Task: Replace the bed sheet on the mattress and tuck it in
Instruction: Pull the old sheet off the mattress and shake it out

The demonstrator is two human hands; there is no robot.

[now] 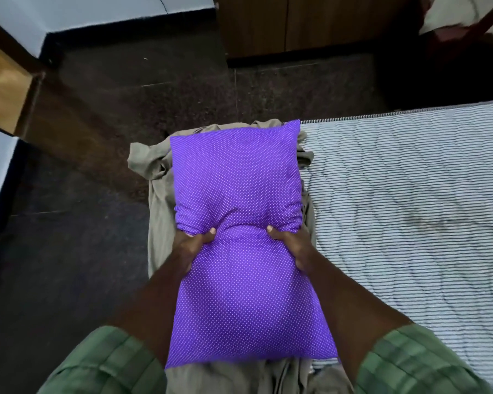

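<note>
A purple pillow with small white dots (236, 177) lies lengthwise in front of me. My left hand (192, 245) grips its left side and my right hand (292, 243) grips its right side, both thumbs pressed into the top so the middle is pinched in. Under the pillow lies a crumpled grey-beige sheet (160, 211), spread over the left end of the bed and hanging off its edge. The bare mattress (410, 209), quilted with blue and white stripes, stretches to the right with a faint stain on it.
Dark stone floor (83, 251) lies to the left and ahead. A wooden cabinet (291, 24) stands at the far wall. A wooden door edge (9, 86) is at the left. A dark wooden piece with pale cloth (467, 27) is at the top right.
</note>
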